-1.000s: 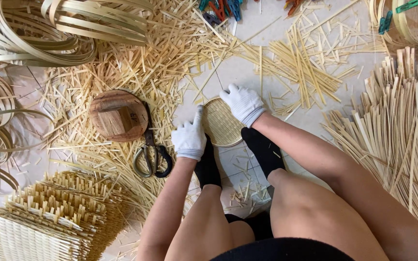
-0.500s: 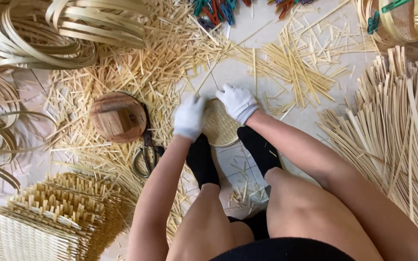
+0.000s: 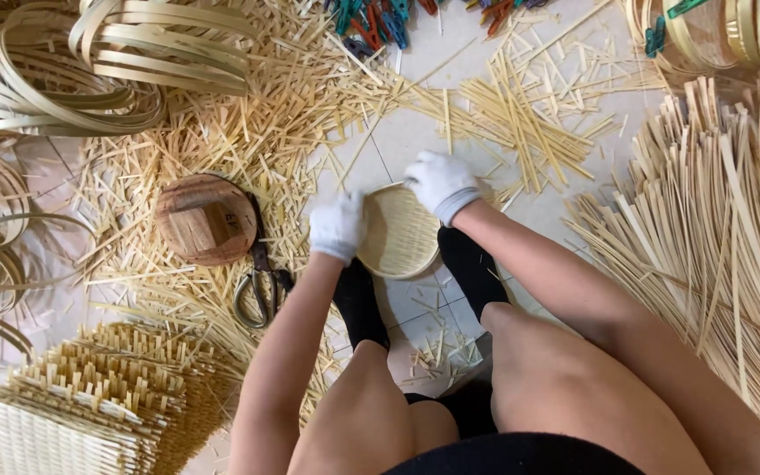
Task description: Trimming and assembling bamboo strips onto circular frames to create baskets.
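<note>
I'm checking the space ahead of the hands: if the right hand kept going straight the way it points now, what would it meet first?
The right hand grips the far rim of the round woven disc and points up-left. Ahead lies bare floor tile, then probably the loose bamboo splints; depth is hard to judge.

You sit above a pale tiled floor [image 3: 415, 132], evenly lit, littered with bamboo offcuts [image 3: 248, 105]; coiled bamboo strips [image 3: 90, 62] lie at upper left, long splints [image 3: 714, 229] at right.

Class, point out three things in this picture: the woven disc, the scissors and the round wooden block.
Woven disc [image 3: 398, 233], head view, on its woven middle.
Scissors [image 3: 259, 295], head view, on the handle loops.
Wooden block [image 3: 206, 220], head view, on its top face.
</note>
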